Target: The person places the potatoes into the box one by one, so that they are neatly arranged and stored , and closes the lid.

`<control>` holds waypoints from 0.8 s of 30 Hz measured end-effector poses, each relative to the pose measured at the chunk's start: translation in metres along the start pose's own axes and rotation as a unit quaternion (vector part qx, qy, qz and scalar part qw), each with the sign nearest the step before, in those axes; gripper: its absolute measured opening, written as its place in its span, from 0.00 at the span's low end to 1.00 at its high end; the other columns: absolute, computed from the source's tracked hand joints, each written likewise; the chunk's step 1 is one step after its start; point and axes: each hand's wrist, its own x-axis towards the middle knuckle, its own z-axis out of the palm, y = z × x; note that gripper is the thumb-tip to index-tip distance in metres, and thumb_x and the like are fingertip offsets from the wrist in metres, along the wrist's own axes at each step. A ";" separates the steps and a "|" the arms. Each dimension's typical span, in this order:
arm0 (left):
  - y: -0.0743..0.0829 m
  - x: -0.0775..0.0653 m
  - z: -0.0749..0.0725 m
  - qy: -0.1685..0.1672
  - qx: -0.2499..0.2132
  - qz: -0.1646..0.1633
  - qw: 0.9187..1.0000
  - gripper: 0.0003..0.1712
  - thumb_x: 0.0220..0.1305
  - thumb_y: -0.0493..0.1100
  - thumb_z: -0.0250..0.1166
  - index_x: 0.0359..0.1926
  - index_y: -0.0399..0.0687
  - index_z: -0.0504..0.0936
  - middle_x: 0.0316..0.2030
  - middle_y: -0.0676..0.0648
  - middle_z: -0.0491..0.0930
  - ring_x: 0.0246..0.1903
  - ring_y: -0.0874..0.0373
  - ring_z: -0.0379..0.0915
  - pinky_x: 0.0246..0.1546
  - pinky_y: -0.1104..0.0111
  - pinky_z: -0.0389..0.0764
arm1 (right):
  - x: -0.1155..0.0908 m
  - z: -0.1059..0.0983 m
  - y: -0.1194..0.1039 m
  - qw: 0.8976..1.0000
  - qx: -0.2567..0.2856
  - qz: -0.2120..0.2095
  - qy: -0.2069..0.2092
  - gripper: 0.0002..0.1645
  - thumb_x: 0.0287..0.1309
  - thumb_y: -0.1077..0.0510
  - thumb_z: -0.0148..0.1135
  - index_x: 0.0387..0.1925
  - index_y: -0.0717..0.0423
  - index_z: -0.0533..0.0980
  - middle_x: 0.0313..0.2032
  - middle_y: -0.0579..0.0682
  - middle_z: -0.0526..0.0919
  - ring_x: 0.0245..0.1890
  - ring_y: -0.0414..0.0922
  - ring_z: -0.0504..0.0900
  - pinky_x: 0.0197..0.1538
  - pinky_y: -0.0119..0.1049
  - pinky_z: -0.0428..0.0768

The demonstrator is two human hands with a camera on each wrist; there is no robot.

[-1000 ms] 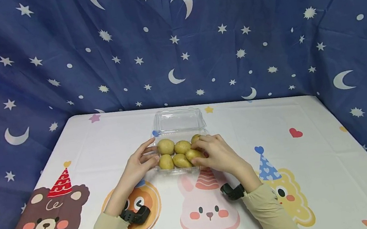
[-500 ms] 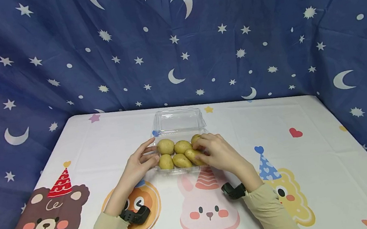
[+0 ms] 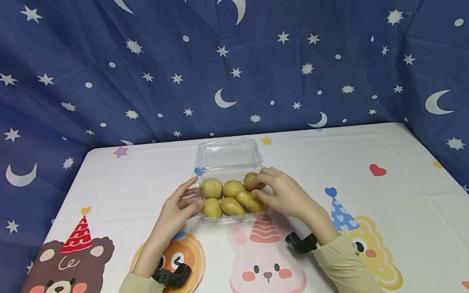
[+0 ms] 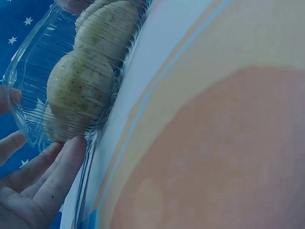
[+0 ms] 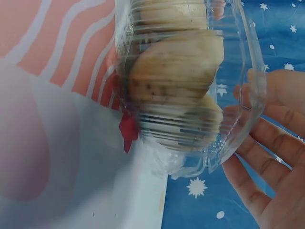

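Note:
In the head view a clear plastic clamshell box [image 3: 235,218] holds several yellow potatoes [image 3: 233,188] in two rows, its lid [image 3: 227,154] folded back away from the person. My left hand [image 3: 176,211] rests along the box's left side, fingers extended; in the left wrist view fingertips [image 4: 75,145] touch the ribbed wall. At the right side my right hand [image 3: 283,192] has its thumb and fingertips over the rim, close by the right-hand potatoes. The right wrist view shows those fingers [image 5: 264,152] fairly straight and spread around the box's corner, with a potato [image 5: 171,71] behind the clear wall.
The box stands on a white tablecloth [image 3: 152,168] printed with cartoon animals, including a brown bear [image 3: 59,276] and a pink rabbit [image 3: 267,272]. A blue curtain [image 3: 278,75] with stars and moons hangs behind the table. Each wrist wears a black camera [image 3: 302,242].
My right hand has drawn back slightly to the right, letting go of the front right potato, which now shows more fully and has settled in the box. The left hand has stayed in place.

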 end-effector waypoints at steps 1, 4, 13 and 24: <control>0.000 0.000 0.000 0.001 0.000 0.000 1.000 0.36 0.66 0.40 0.60 0.73 0.49 0.58 0.63 0.33 0.68 0.60 0.38 0.71 0.47 0.65 0.84 | 0.000 -0.001 0.001 1.000 0.005 0.003 0.000 0.07 0.58 0.58 0.65 0.39 0.51 0.82 0.36 0.43 0.82 0.41 0.41 0.80 0.46 0.38 0.80; 0.002 0.000 0.001 0.003 0.005 -0.005 1.000 0.36 0.67 0.40 0.59 0.73 0.50 0.58 0.63 0.33 0.69 0.59 0.38 0.72 0.47 0.66 0.84 | 0.000 -0.002 0.004 1.000 0.028 0.009 0.002 0.07 0.59 0.58 0.64 0.39 0.52 0.82 0.37 0.44 0.82 0.41 0.41 0.80 0.48 0.42 0.81; 0.009 0.006 -0.002 0.040 0.034 0.000 0.999 0.31 0.68 0.37 0.53 0.71 0.45 0.61 0.61 0.33 0.71 0.57 0.39 0.74 0.47 0.64 0.84 | 0.002 -0.007 0.017 0.996 0.091 0.013 0.014 0.08 0.61 0.58 0.62 0.41 0.54 0.82 0.38 0.46 0.84 0.42 0.43 0.80 0.51 0.44 0.80; 0.018 0.024 -0.013 0.071 0.098 0.020 0.992 0.26 0.69 0.40 0.54 0.67 0.42 0.68 0.58 0.34 0.75 0.53 0.40 0.77 0.43 0.65 0.85 | 0.009 -0.017 0.039 0.987 0.153 0.051 0.022 0.10 0.62 0.61 0.59 0.44 0.57 0.82 0.43 0.54 0.86 0.39 0.46 0.82 0.46 0.39 0.81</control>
